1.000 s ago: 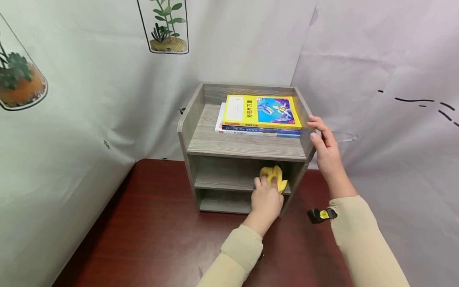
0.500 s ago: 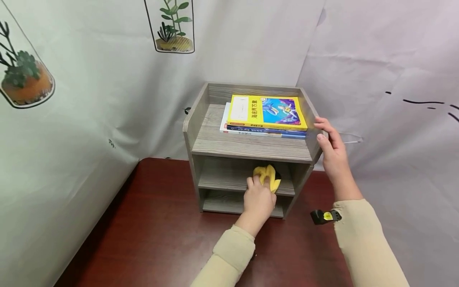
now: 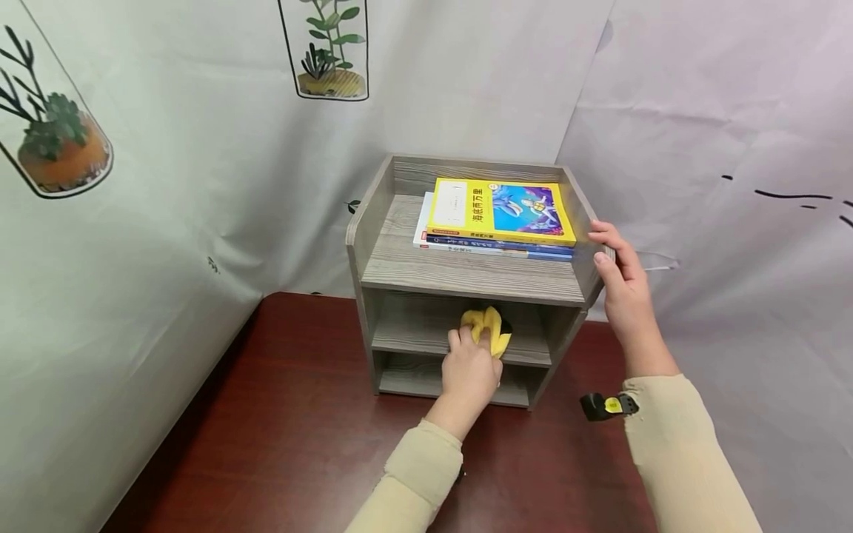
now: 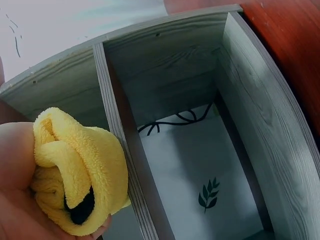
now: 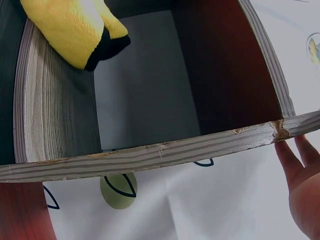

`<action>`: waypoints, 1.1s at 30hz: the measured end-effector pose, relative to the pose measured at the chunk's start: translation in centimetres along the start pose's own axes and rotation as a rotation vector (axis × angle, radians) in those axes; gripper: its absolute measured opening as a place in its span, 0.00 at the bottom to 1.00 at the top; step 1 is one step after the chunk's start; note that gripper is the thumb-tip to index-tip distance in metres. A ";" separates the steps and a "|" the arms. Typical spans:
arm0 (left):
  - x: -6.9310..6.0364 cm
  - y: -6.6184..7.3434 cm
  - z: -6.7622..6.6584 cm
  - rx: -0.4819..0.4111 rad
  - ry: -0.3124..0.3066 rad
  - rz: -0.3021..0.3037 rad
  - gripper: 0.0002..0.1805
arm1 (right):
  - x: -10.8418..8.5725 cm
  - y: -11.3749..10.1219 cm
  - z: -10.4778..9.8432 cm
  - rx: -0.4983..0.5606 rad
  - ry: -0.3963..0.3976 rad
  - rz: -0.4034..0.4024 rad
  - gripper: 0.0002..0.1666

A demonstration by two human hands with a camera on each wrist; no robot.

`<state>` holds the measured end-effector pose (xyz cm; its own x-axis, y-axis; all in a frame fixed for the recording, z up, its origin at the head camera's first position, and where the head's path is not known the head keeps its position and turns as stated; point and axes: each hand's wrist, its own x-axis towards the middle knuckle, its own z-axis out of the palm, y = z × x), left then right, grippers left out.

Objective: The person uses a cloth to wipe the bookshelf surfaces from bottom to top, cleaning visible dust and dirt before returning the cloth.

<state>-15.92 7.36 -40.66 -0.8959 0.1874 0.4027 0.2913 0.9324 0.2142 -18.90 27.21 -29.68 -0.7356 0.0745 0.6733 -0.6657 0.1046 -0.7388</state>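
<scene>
A bunched yellow cloth [image 3: 485, 330] with a black patch sits in my left hand [image 3: 469, 374]. That hand reaches into the middle compartment of a grey wood-grain shelf unit [image 3: 466, 280], with the cloth at its shelf board [image 3: 406, 339]. In the left wrist view the fluffy cloth [image 4: 95, 170] is folded against the palm, beside a board edge. My right hand [image 3: 623, 285] grips the top of the right side panel, thumb at the front. The right wrist view shows its fingers [image 5: 289, 159] behind the panel edge [image 5: 165, 156].
Several stacked books [image 3: 503, 211], a yellow one uppermost, lie on the unit's top. The unit stands on a dark red table [image 3: 300, 444]. White sheeting [image 3: 166, 222] with printed plants hangs behind and at both sides. A black strap [image 3: 600, 406] sticks out from the right sleeve.
My left hand has slid leftward with the cloth along the middle shelf, away from the right side panel. The right hand keeps its hold on the panel. The head view has shifted slightly.
</scene>
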 end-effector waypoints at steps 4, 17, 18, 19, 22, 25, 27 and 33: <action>0.0 -0.7 -0.2 -0.020 -0.002 -0.012 0.26 | 0.0 0.0 0.0 -0.012 0.000 0.015 0.17; -0.1 -2.9 -0.8 -0.037 0.017 -0.032 0.25 | 0.0 -0.1 0.1 0.011 0.008 0.008 0.17; -0.1 -3.0 -0.8 -0.039 0.015 -0.035 0.25 | 0.0 -0.1 0.1 0.015 0.009 0.008 0.17; -0.1 -3.1 -0.8 -0.041 0.015 -0.038 0.25 | 0.0 -0.1 0.1 0.018 0.009 0.008 0.17; -0.2 -3.4 -0.9 -0.049 0.019 -0.040 0.24 | -0.1 -0.2 0.1 0.021 0.009 0.009 0.17; -0.2 -3.7 -1.0 -0.055 0.027 -0.038 0.24 | -0.1 -0.2 0.0 0.019 0.008 0.008 0.17; -0.2 -4.0 -1.0 -0.060 0.033 -0.036 0.25 | -0.1 -0.2 0.0 0.018 0.007 0.007 0.17; -0.2 -4.7 -1.1 -0.072 0.049 -0.034 0.25 | 0.0 -0.1 0.0 0.025 0.002 0.000 0.17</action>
<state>-16.70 2.62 -40.81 -0.8889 0.1390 0.4365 0.2857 0.9131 0.2909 -18.83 27.18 -29.64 -0.7351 0.0762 0.6736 -0.6689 0.0800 -0.7390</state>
